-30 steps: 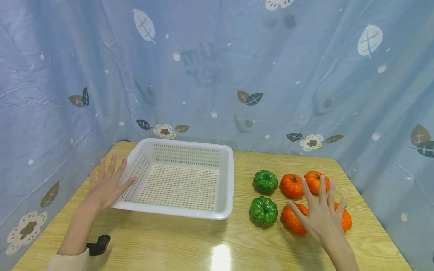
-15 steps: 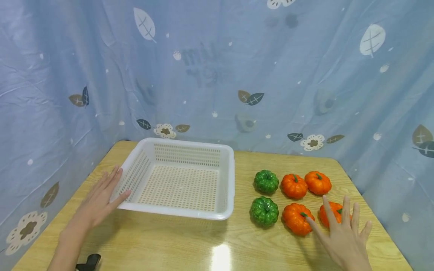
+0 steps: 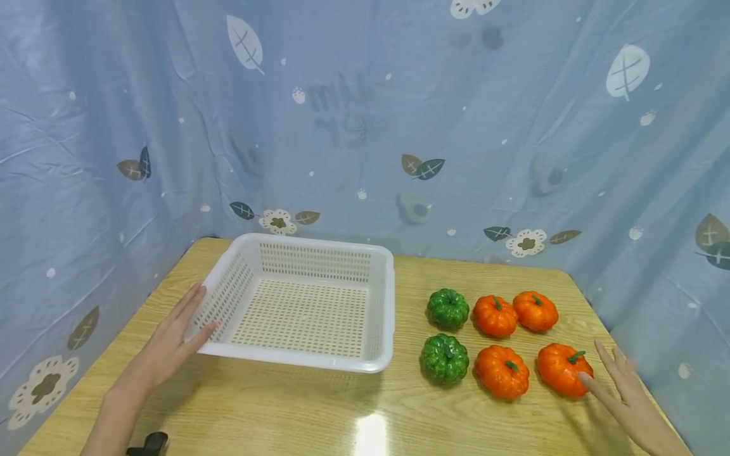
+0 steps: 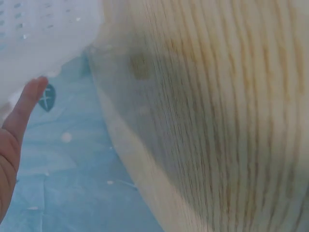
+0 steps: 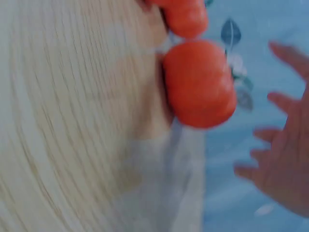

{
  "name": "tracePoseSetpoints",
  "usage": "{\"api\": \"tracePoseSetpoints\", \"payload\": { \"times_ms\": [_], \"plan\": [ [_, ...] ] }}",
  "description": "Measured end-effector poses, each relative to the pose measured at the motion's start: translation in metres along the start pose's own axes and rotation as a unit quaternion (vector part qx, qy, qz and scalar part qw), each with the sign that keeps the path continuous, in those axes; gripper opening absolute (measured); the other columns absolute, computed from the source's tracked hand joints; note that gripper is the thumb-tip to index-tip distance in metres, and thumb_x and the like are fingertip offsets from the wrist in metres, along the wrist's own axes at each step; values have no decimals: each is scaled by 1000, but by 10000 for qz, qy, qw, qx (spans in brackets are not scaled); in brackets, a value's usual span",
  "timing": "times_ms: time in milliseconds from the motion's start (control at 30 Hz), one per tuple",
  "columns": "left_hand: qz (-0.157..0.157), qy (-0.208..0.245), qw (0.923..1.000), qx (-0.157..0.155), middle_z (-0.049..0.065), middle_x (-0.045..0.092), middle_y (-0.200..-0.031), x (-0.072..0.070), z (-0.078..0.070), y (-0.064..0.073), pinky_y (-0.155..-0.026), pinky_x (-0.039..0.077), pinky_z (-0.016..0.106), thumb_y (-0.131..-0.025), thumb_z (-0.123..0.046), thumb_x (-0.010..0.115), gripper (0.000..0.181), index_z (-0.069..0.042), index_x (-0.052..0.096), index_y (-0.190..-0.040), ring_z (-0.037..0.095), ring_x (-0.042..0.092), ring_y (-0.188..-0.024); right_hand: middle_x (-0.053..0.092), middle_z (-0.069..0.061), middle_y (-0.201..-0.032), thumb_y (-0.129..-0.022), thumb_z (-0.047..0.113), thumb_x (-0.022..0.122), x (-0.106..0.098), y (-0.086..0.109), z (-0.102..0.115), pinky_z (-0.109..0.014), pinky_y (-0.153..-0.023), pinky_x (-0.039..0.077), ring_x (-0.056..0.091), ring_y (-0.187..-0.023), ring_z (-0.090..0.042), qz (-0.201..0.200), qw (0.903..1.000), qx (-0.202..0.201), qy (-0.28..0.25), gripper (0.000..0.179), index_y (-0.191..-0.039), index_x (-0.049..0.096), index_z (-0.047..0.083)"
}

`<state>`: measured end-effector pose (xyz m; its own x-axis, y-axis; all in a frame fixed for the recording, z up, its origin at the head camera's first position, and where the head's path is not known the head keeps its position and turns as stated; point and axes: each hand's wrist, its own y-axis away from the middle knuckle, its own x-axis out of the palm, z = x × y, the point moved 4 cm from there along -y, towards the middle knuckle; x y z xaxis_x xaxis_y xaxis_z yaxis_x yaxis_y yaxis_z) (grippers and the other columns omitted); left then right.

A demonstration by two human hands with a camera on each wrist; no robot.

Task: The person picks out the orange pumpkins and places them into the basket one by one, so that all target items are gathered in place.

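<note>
A white plastic basket (image 3: 302, 360) with slotted walls stands on the table's left half, nothing in it. My left hand (image 3: 165, 347) is at its front left corner, fingers straight along the left rim and thumb at the front rim. In the left wrist view, a fingertip (image 4: 38, 84) shows right at the basket's edge. My right hand (image 3: 630, 392) is spread beside the nearest right orange pumpkin (image 3: 561, 370), holding nothing. The right wrist view shows that pumpkin (image 5: 200, 84) with the fingers apart from it.
Other small orange pumpkins (image 3: 502, 372) sit close by, left of and behind that one. Two green pumpkins (image 3: 444, 359) stand between them and the basket. A blue patterned curtain (image 3: 353, 126) surrounds the wooden table (image 3: 285, 411) at the back and sides.
My right hand has moved right and toward me, uncovering the orange pumpkins. The left hand has drawn back slightly along the basket's left side, to its front corner. Basket and pumpkins stay put.
</note>
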<state>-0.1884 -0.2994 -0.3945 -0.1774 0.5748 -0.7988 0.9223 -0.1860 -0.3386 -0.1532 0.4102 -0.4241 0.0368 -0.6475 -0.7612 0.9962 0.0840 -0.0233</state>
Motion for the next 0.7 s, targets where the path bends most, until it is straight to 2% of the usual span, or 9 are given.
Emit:
{"api": "tracePoseSetpoints", "payload": {
  "times_ms": [33, 100, 167, 200, 233, 333, 467, 567, 700],
  "plan": [
    [-12, 27, 10000, 7, 21, 9, -158, 0, 0, 0, -106, 14, 68, -97, -25, 54, 73, -1, 13, -152, 53, 16, -137, -27, -14, -153, -105, 26, 37, -1, -1, -6, -70, -102, -12, -30, -136, -32, 143, 9994, 49, -309, 68, -153, -11, 18],
    [-34, 78, 10000, 6, 22, 9, -158, -1, 1, 0, -106, 14, 68, -97, -24, 54, 72, -1, 13, -153, 53, 17, -136, -13, 11, -156, -106, 26, 34, -3, -4, -18, -48, -116, 14, -14, -140, -2, 396, 9960, 226, -766, 65, -153, -9, 24],
    [-52, 125, 9999, 0, 22, 10, -157, -1, 1, 1, -105, 15, 69, -97, -24, 54, 72, -1, 13, -153, 54, 17, -135, 6, 29, -150, -106, 20, 35, -4, -7, -25, -21, -104, 35, 7, -130, 19, 527, 9907, 104, -1247, 62, -155, -1, 23],
    [-60, 142, 9999, 1, 22, 10, -157, -1, 1, 1, -105, 15, 69, -97, -24, 54, 72, -1, 14, -153, 54, 17, -135, 14, 34, -145, -105, 16, 36, -4, -8, -28, -11, -93, 38, 15, -122, 26, 571, 9883, -32, -1412, 60, -155, 3, 20],
    [-63, 150, 9999, -5, 22, 10, -157, -1, 1, 1, -104, 15, 70, -97, -24, 54, 72, -1, 14, -153, 54, 17, -135, 20, 37, -142, -105, 13, 37, -4, -9, -31, -6, -83, 39, 22, -117, 29, 656, 9855, -161, -1558, 60, -155, 5, 17],
    [-53, 197, 9998, -2, 21, 9, -158, 0, 2, 1, -105, 15, 69, -97, -23, 54, 71, -1, 15, -152, 53, 15, -136, 33, 35, -141, -103, 1, 36, -5, -13, -34, -10, -85, 44, 33, -120, 22, 1104, 9602, -614, -2491, 60, -155, 7, 10],
    [-76, 250, 9997, 26, 20, 9, -158, 1, 3, 1, -107, 13, 67, -97, -22, 54, 71, -3, 15, -153, 52, 15, -138, 32, 28, -148, -100, -8, 31, -6, -22, -36, -15, -92, 43, 33, -126, 16, 1995, 9062, -1025, -3585, 64, -154, 0, 7],
    [-129, 235, 9996, 87, 20, 11, -158, 1, 4, 1, -111, 12, 62, -97, -20, 55, 71, -5, 14, -153, 50, 16, -138, 26, 23, -153, -98, -12, 30, -5, -31, -38, -17, -97, 40, 28, -131, 12, 2536, 8736, -1232, -3967, 66, -153, -3, 4],
    [-152, 256, 9994, 155, 18, 12, -158, 2, 4, 0, -114, 10, 55, -97, -19, 55, 72, -5, 15, -154, 48, 15, -139, 15, 11, -159, -96, -14, 34, -3, -43, -40, -14, -100, 32, 17, -137, 10, 3032, 8519, -1521, -3991, 68, -151, -4, 0]
  ]
}}
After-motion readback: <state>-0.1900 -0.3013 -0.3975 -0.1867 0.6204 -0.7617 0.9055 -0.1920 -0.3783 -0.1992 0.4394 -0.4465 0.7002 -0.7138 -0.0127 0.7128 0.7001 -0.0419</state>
